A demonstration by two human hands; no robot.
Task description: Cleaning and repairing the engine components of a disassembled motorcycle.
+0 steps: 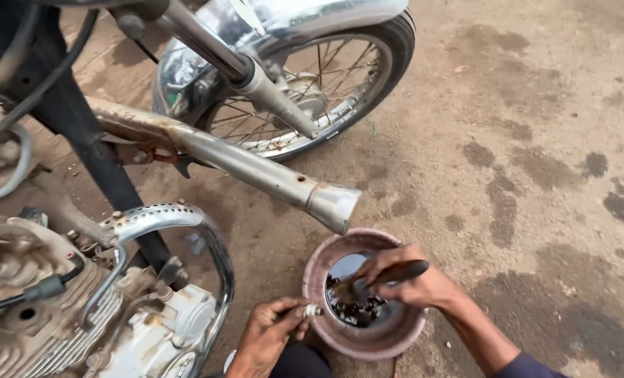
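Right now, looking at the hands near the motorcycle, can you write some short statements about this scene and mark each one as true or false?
1. The right hand holds a dark brush over the bowl. True.
2. The bowl is filled with clear water. False: it holds a dark, oily liquid.
3. The left hand pinches a small metal part beside the bowl's rim. True.
4. The bowl stands on a wooden workbench. False: it stands on the bare dirt ground.
5. The exhaust pipe ends above the bowl. True.
6. The motorcycle has no wheel fitted. False: a spoked wheel is in place.
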